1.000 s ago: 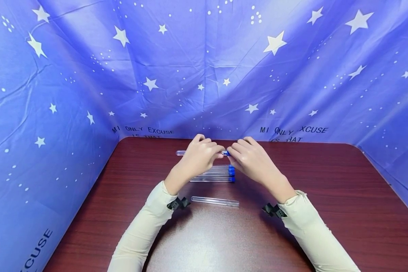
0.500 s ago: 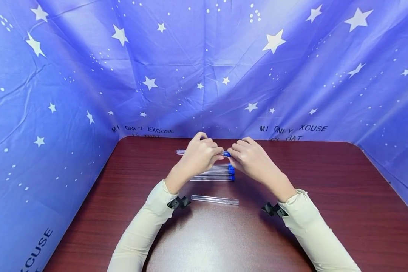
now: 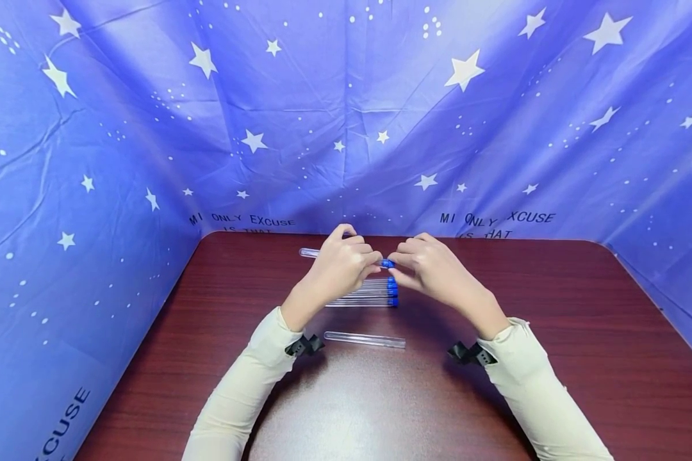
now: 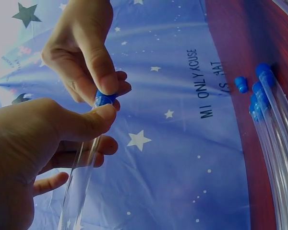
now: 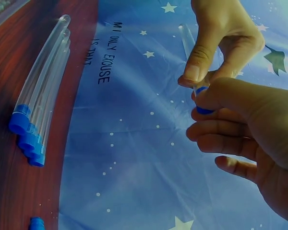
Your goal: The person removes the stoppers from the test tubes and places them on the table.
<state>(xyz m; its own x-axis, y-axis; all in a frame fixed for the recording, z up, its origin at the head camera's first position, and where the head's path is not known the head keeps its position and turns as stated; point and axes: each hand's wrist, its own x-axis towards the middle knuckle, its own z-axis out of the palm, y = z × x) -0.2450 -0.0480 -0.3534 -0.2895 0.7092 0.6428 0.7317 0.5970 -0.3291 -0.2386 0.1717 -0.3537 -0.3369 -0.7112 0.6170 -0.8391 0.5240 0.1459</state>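
Note:
My left hand (image 3: 346, 262) pinches a clear test tube (image 3: 308, 253) near its mouth, thumb on one side and fingers on the other. The tube's rounded end sticks out to the left. A blue stopper (image 3: 387, 263) sits at the mouth, and the thumb and fingers of my right hand (image 3: 429, 269) pinch it. In the left wrist view the stopper (image 4: 104, 99) shows between both sets of fingertips. Several stoppered test tubes (image 3: 363, 294) lie side by side just below the hands, partly hidden by the left one.
One test tube with no stopper (image 3: 364, 339) lies nearer on the dark red wooden table (image 3: 553, 307). A loose blue stopper (image 4: 241, 85) rests beyond the row. A blue star-patterned cloth (image 3: 346, 128) hangs behind and at both sides.
My right hand has shifted slightly right, so more of the blue stopper shows. The held tube has tilted a little, its rounded end higher. The tubes on the table stay put.

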